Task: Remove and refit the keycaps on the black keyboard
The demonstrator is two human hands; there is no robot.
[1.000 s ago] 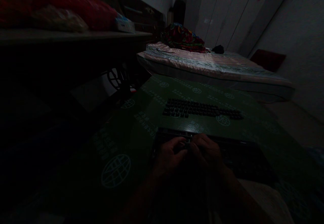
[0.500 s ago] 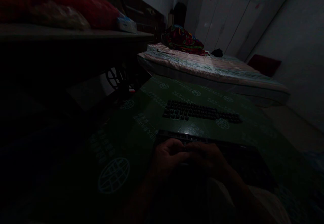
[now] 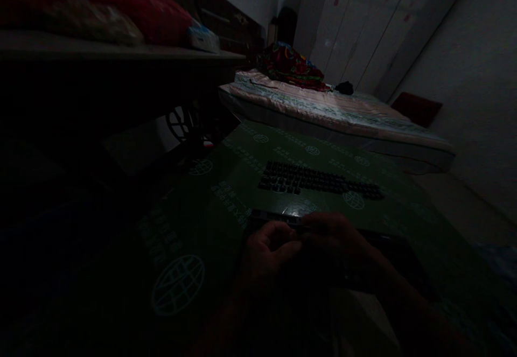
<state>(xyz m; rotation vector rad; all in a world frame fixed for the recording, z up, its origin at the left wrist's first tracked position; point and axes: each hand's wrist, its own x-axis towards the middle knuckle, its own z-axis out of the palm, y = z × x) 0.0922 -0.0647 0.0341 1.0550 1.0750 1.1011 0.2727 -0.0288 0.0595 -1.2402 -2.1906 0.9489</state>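
Observation:
A dark keyboard [image 3: 398,252] lies near me on the green board, partly covered by my hands. Over its left part, my left hand [image 3: 269,249] is curled with thumb and forefinger close together; what they pinch is too dark to make out. My right hand [image 3: 333,230] is closed just to the right of it, its fingertips above the keyboard and mostly hidden. Beyond the keyboard, several loose black keycaps [image 3: 319,179] lie in rows on the board.
The green board [image 3: 226,158] carries printed globes and lettering. A bed [image 3: 343,114] with a red patterned blanket [image 3: 288,66] stands behind it. At the left is a dark table [image 3: 161,53] bearing red bags [image 3: 121,1] and a small white-blue pack [image 3: 204,38]. Light is very dim.
My right hand has shifted slightly up and to the right, its fingers lifting away from my left fingertips. My left hand stays nearly in place.

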